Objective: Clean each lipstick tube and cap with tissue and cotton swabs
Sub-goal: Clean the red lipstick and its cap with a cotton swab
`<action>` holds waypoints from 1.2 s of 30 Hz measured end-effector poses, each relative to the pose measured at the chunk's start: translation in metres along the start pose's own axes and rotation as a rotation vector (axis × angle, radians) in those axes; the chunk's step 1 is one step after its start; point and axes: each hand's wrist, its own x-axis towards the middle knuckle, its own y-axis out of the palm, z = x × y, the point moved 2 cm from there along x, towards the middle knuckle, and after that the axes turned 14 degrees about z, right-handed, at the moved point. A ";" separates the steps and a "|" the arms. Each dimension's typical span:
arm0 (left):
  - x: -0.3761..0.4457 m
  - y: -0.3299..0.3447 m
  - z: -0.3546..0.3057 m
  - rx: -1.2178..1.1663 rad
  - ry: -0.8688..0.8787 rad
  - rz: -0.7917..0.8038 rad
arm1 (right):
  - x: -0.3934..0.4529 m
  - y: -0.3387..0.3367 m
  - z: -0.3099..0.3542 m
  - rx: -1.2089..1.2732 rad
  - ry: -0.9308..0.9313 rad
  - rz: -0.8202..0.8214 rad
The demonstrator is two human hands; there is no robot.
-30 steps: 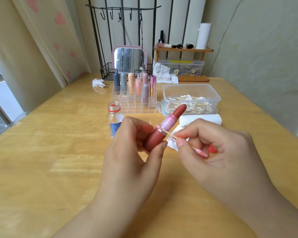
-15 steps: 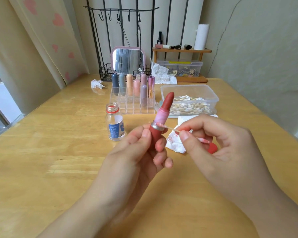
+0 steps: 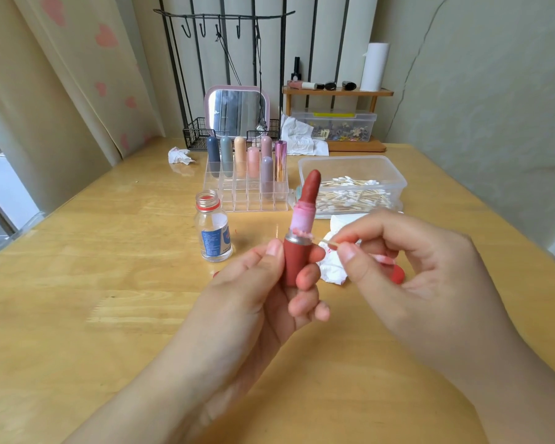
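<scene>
My left hand grips the dark red base of an uncapped lipstick tube and holds it upright, its red stick extended above a pink inner sleeve. My right hand pinches a cotton swab whose pink-stained tip touches the silver collar of the tube. Under my right hand lies a stained white tissue, and beside it shows part of a red cap. Several capped lipsticks stand in a clear organiser further back.
An open small glass bottle stands left of the tube. A clear box of cotton swabs sits behind right. Further back are a pink mirror, a wire basket, crumpled tissues, a wooden shelf and a paper roll.
My left hand has turned the lipstick tube from tilted right to upright and raised it slightly. The swab tip stays at the tube's collar.
</scene>
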 end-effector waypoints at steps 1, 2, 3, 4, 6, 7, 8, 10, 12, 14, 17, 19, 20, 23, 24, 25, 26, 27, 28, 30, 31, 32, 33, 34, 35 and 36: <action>0.000 0.000 0.000 -0.017 -0.006 0.008 | 0.000 0.001 0.000 0.002 0.001 0.015; 0.000 0.000 0.000 -0.037 -0.013 0.013 | 0.000 0.001 0.000 -0.003 0.001 0.013; 0.000 0.000 0.001 -0.063 -0.017 0.020 | 0.000 0.000 -0.001 -0.010 0.001 -0.001; 0.000 -0.001 0.001 -0.093 -0.017 0.034 | 0.001 -0.001 -0.001 -0.014 0.000 -0.022; -0.001 -0.002 0.001 -0.162 -0.023 0.082 | 0.001 -0.002 -0.001 -0.014 -0.003 -0.036; -0.001 -0.002 0.000 -0.191 -0.035 0.114 | 0.001 -0.001 -0.001 -0.015 -0.003 -0.024; -0.001 -0.001 0.000 -0.208 -0.049 0.147 | 0.001 0.001 -0.001 -0.020 -0.002 -0.009; -0.002 0.001 -0.001 -0.180 -0.063 0.176 | 0.000 0.003 -0.001 -0.038 -0.005 0.005; -0.003 0.001 -0.002 -0.130 -0.056 0.162 | 0.001 0.003 0.000 -0.047 -0.006 0.000; -0.003 0.002 -0.003 -0.128 -0.043 0.155 | 0.001 0.000 0.001 -0.048 -0.005 -0.042; -0.002 0.003 -0.002 -0.099 -0.030 0.077 | 0.002 -0.003 0.000 -0.036 0.001 -0.078; -0.002 0.004 -0.003 -0.065 -0.028 0.032 | 0.001 -0.002 0.000 -0.025 -0.004 -0.032; -0.003 0.005 -0.003 -0.065 -0.027 0.030 | 0.000 -0.001 0.000 -0.026 -0.005 -0.005; -0.003 0.006 -0.003 -0.106 -0.052 0.036 | 0.001 -0.001 -0.001 -0.038 -0.005 -0.006; -0.003 0.006 -0.003 -0.129 -0.068 0.050 | 0.001 -0.001 -0.001 -0.035 -0.003 -0.025; -0.003 0.006 -0.003 -0.155 -0.080 0.081 | 0.001 -0.002 -0.001 -0.030 -0.004 -0.040; -0.003 0.006 -0.003 -0.172 -0.084 0.117 | 0.001 -0.001 -0.001 -0.020 -0.001 -0.039; -0.003 0.007 -0.003 -0.165 -0.080 0.141 | 0.001 -0.001 -0.001 -0.010 0.003 -0.024; -0.004 0.006 -0.003 -0.136 -0.073 0.139 | 0.001 0.000 -0.001 -0.001 0.006 0.000; -0.005 0.006 -0.003 -0.085 -0.066 0.112 | 0.000 0.001 -0.001 0.003 0.008 0.028; -0.005 0.007 -0.003 -0.075 -0.063 0.097 | 0.001 0.001 -0.001 -0.007 0.009 0.022; -0.005 0.007 -0.002 -0.059 -0.060 0.085 | 0.001 0.000 -0.001 -0.013 0.012 0.005; -0.005 0.006 -0.002 -0.023 -0.059 0.070 | 0.002 -0.002 -0.002 -0.017 0.016 -0.021; -0.006 0.004 -0.003 0.041 -0.061 0.050 | 0.001 -0.003 -0.002 -0.014 0.018 -0.038; -0.006 0.002 -0.003 0.118 -0.064 0.040 | 0.001 -0.004 -0.001 -0.016 0.018 -0.041; -0.006 0.000 -0.003 0.181 -0.064 0.041 | 0.001 -0.003 -0.001 -0.011 0.015 -0.027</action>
